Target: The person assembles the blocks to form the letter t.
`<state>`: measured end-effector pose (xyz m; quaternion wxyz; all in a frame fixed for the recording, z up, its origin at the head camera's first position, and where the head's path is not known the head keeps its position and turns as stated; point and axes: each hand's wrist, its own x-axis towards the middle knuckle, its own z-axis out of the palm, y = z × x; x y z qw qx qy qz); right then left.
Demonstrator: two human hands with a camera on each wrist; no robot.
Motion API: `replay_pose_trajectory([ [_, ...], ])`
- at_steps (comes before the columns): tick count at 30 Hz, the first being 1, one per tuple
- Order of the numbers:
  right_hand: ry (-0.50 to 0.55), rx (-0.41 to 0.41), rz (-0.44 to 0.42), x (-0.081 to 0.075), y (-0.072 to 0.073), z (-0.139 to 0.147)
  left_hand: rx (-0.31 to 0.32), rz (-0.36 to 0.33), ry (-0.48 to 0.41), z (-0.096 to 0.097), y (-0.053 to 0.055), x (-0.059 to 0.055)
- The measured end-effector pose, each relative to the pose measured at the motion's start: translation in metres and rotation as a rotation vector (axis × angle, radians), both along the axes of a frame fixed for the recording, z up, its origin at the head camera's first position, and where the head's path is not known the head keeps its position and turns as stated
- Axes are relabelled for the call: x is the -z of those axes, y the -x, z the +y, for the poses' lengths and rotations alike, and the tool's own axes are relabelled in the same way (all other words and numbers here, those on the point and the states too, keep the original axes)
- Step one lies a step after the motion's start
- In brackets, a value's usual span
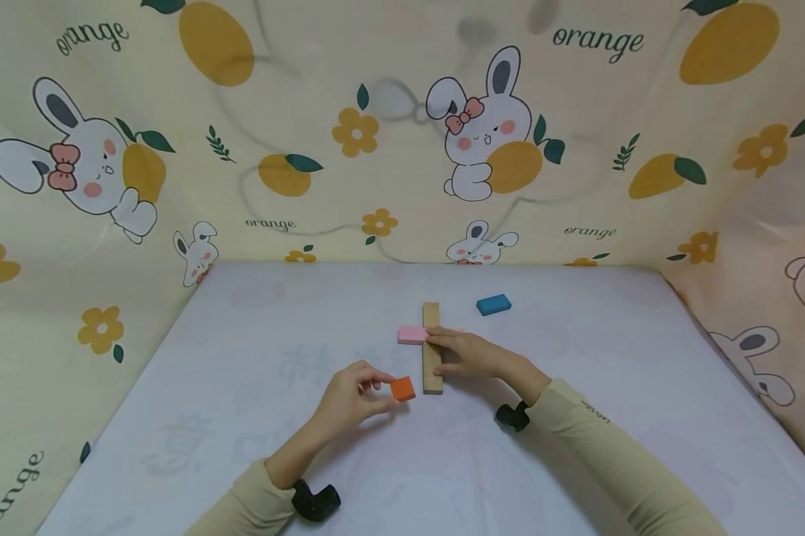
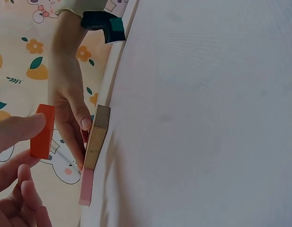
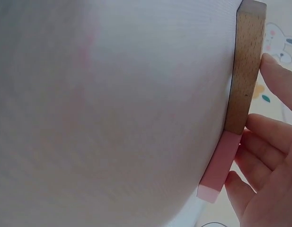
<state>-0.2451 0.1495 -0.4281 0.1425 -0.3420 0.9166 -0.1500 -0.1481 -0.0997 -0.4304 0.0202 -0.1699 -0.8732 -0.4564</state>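
Between thumb and fingertip, my left hand (image 1: 350,398) pinches a small orange block (image 1: 403,388); the left wrist view shows the block (image 2: 42,132) up close. Just right of it, a natural wood strip (image 1: 432,368) lies lengthwise on the table, with a pink block (image 1: 412,335) crossing it. My right hand (image 1: 472,353) rests its fingertips on these pieces. In the right wrist view the thumb (image 3: 278,78) touches the wood (image 3: 245,71) and other fingers touch the pink block (image 3: 220,165). The hand covers where the pieces meet, so their joints are hidden.
A blue block (image 1: 494,304) lies behind and right of the wood. The white-covered table (image 1: 241,350) ends at a patterned cloth (image 1: 348,186) hanging behind and at the sides. Dark wrist devices (image 1: 316,501) sit at both wrists.
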Motion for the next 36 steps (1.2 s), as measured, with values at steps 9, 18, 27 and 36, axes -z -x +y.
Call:
replay_pose_trajectory([
  [9,0.000,0.008,-0.004,0.000,-0.001,0.000,0.030,0.025,-0.005,0.005,0.001,0.004],
  [18,0.010,0.000,0.001,0.000,-0.001,0.001,0.036,-0.011,0.012,0.014,0.001,0.006],
  [27,0.009,0.000,0.003,0.002,0.001,0.001,0.048,0.009,0.007,0.019,0.002,0.009],
  [36,0.015,-0.007,0.003,0.000,-0.001,0.002,0.051,0.001,-0.010,0.026,0.001,0.009],
])
